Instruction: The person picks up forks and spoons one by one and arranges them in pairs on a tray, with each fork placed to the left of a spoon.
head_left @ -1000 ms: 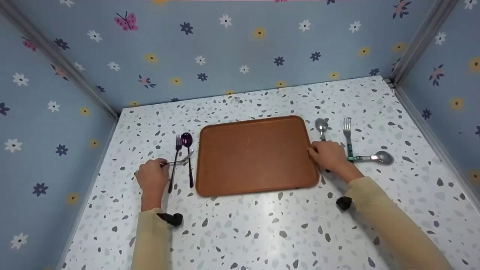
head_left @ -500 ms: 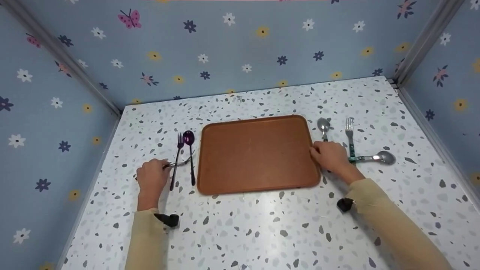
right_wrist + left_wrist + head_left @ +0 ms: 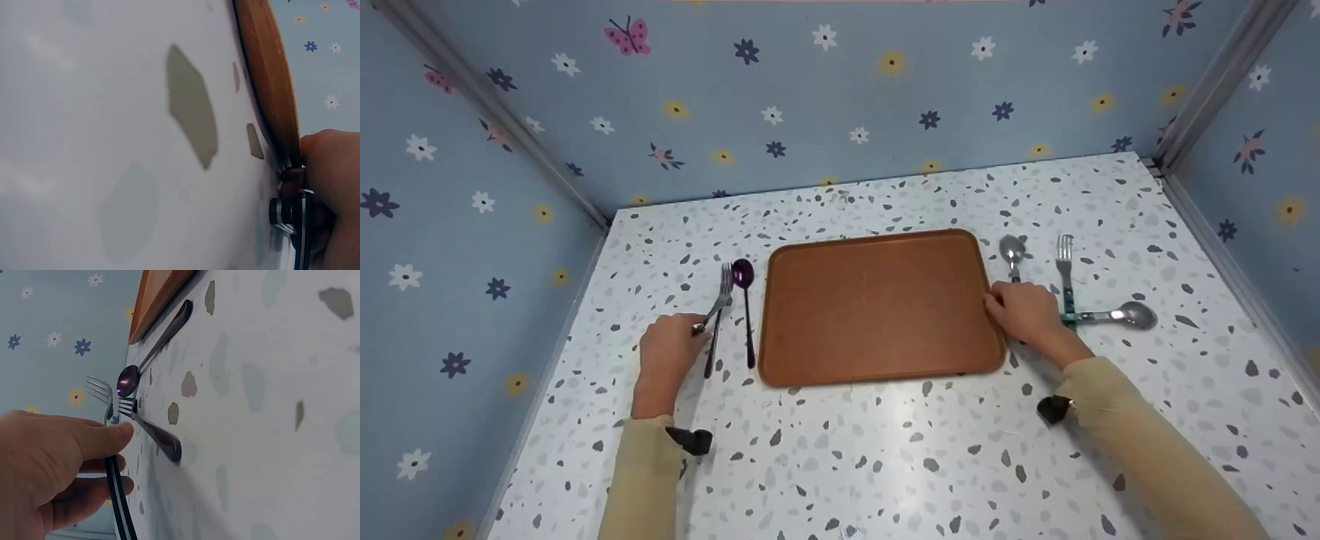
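Note:
In the head view, my left hand (image 3: 669, 349) holds a silver fork (image 3: 718, 304) with a dark handle, pinched between thumb and fingers. Its tines (image 3: 99, 389) point away from the hand, above a purple-black fork (image 3: 160, 437). Beside that fork lies a purple spoon (image 3: 743, 274). My right hand (image 3: 1029, 313) grips the right rim of a brown rectangular tray (image 3: 877, 307), its thumb at the edge and its fingers curled by the rim. A silver spoon (image 3: 1012, 247) lies partly under this hand. Dark handles (image 3: 304, 230) show close to its fingers in the right wrist view.
Right of the right hand, a silver fork (image 3: 1064, 255) and another silver spoon (image 3: 1136, 315) lie with their green-patterned handles crossing. The speckled white table (image 3: 885, 465) meets blue flowered panels (image 3: 825, 90) at the back and sides.
The fork in my left hand has swung from pointing right to pointing up and away, lining up more with the dark fork below. My right hand and the tray stay put.

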{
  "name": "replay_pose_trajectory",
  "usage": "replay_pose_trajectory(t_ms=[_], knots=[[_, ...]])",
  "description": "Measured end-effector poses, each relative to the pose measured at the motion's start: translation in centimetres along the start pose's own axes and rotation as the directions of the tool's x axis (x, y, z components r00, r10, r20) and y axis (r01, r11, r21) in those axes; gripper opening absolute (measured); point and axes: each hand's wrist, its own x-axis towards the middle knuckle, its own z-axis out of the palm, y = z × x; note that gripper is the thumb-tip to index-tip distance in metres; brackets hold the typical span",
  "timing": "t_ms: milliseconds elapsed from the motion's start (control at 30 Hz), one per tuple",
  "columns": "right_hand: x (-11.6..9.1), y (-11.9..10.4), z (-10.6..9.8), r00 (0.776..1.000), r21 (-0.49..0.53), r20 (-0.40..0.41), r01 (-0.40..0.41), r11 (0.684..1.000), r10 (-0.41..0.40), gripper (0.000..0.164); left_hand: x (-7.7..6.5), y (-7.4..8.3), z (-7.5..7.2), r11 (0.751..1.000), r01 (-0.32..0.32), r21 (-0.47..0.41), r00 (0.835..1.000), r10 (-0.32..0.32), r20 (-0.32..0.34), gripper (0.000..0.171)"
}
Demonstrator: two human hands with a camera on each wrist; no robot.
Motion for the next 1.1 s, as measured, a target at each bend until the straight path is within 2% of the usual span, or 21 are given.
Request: replay_pose_trajectory(t_ms=[267, 500, 667, 900, 1100], knots=[[0.0, -0.3, 0.1, 1.0, 0.014, 0.017, -0.015, 1.0, 0.015, 0.03, 0.6, 1.6, 0.8, 1.0, -0.016, 0.025, 1.0, 0.017, -0.026, 0.01], [-0.1, -0.4, 0.1, 0.999, 0.014, 0.025, -0.021, 1.0, 0.021, 0.03, 0.8, 4.0, 1.0, 1.0, -0.023, -0.01, 0.998, 0.022, -0.065, 0.012], [-0.1, -0.4, -0.1, 0.999, 0.026, 0.023, -0.031, 0.999, 0.03, 0.031, 1.0, 5.9, 1.4, 0.998, -0.049, -0.03, 0.994, 0.046, -0.095, 0.019], [-0.3, -0.2, -0.2, 0.999, 0.016, 0.027, -0.032, 0.999, 0.032, 0.031, 1.7, 7.8, 2.4, 0.995, -0.05, -0.083, 0.996, 0.043, -0.082, 0.029], [-0.2, -0.1, -0.2, 1.0, 0.01, -0.018, 0.006, 1.0, -0.006, 0.032, 2.3, 9.0, 3.3, 0.996, -0.059, -0.061, 0.995, 0.053, -0.087, 0.03]])
